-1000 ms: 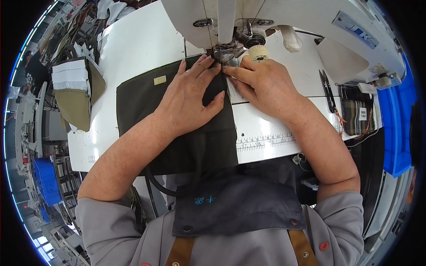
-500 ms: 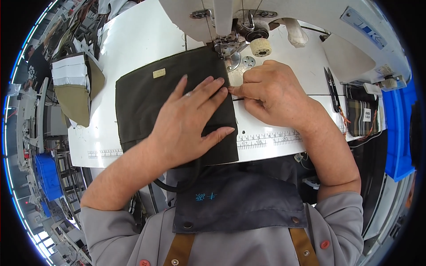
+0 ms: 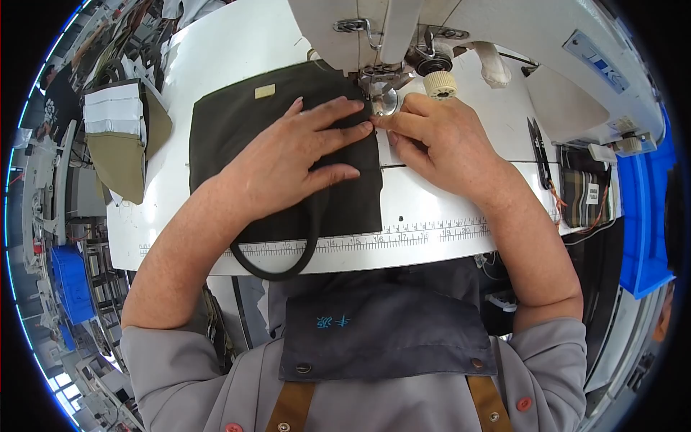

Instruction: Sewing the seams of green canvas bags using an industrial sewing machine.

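A dark green fabric bag piece [image 3: 223,137] lies flat on the white sewing table, its right edge running up to the presser foot [image 3: 378,86] of a sewing machine [image 3: 497,29]. It carries a small pale label [image 3: 265,91], and a dark looped strap [image 3: 314,230] curves out past the table's front edge. My left hand [image 3: 295,151] rests on the cloth with its fingers spread. At the right edge, just in front of the foot, my right hand [image 3: 446,140] pinches the fabric with curled fingers. Those fingertips partly hide the edge.
A printed ruler strip [image 3: 432,232] runs along the table's front. Black thread snips [image 3: 538,147] and a plaid fabric bundle [image 3: 579,191] lie at the right, beside a blue bin [image 3: 644,230]. Khaki and white cloth pieces [image 3: 115,155] sit at the far left.
The bag piece has slid away from me toward the machine, both hands going with it. Its strap loop now shows fully at the table's front edge.
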`<act>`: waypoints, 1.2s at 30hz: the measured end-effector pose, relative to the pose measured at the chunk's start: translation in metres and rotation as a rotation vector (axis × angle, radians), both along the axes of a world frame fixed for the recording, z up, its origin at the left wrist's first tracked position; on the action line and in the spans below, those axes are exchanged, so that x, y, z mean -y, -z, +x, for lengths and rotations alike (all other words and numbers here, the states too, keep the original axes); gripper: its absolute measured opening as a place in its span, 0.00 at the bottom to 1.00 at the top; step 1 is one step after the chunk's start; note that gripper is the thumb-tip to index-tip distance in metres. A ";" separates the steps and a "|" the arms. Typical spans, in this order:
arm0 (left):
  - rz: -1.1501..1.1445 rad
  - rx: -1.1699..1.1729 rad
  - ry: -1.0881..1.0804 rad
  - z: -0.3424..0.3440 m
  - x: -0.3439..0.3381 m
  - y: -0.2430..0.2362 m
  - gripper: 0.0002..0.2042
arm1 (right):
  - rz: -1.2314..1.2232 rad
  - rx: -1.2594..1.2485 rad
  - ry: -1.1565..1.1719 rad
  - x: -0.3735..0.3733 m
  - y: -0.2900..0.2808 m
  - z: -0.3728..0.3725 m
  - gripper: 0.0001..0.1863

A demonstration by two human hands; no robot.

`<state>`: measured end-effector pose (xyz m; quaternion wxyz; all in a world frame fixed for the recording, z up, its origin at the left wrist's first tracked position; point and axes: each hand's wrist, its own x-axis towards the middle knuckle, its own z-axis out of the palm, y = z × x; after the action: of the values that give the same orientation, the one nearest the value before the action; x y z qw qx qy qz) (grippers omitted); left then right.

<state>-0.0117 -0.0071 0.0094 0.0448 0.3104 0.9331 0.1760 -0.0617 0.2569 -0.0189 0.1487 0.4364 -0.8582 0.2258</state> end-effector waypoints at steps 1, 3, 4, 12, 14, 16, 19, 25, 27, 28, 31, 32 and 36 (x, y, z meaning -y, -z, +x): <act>-0.003 -0.003 0.004 -0.004 0.001 0.000 0.28 | -0.007 0.002 0.011 0.001 0.001 0.000 0.11; -0.038 -0.025 0.010 -0.011 0.003 0.000 0.27 | 0.005 -0.024 0.047 0.003 0.003 -0.001 0.12; -0.070 -0.047 0.011 -0.014 0.004 0.000 0.27 | 0.010 -0.033 0.066 0.003 0.004 -0.001 0.13; -0.068 -0.212 -0.042 -0.002 -0.013 0.001 0.26 | 0.016 -0.056 0.079 0.002 0.000 0.000 0.12; 0.054 -0.185 -0.080 0.011 -0.016 0.001 0.26 | -0.014 -0.063 0.056 0.000 -0.002 0.001 0.11; 0.108 -0.142 -0.125 0.020 -0.017 0.004 0.26 | -0.056 -0.089 0.020 -0.001 -0.002 0.002 0.11; 0.087 -0.198 -0.087 0.023 -0.017 0.008 0.25 | -0.050 -0.061 -0.034 0.000 -0.001 0.004 0.10; 0.119 -0.253 -0.106 0.020 -0.019 0.015 0.22 | -0.074 -0.015 -0.113 -0.001 -0.001 0.006 0.08; 0.104 -0.273 -0.095 0.016 -0.018 0.016 0.21 | -0.061 -0.016 -0.096 0.000 -0.001 0.006 0.09; 0.088 -0.286 -0.088 0.013 -0.017 0.016 0.21 | -0.048 -0.014 -0.085 0.001 -0.001 0.006 0.09; 0.065 -0.324 -0.072 0.000 -0.013 0.019 0.21 | -0.002 0.005 -0.022 0.000 -0.001 0.006 0.12; 0.070 -0.336 -0.066 -0.004 -0.012 0.020 0.20 | -0.005 0.002 -0.018 0.001 -0.001 0.006 0.12; 0.100 -0.363 -0.078 -0.024 -0.010 0.023 0.17 | 0.015 0.003 0.009 0.000 -0.001 0.005 0.13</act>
<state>-0.0356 0.0033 -0.0132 -0.1466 0.3028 0.9272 0.1649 -0.0566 0.2565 -0.0175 0.1450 0.4332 -0.8621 0.2194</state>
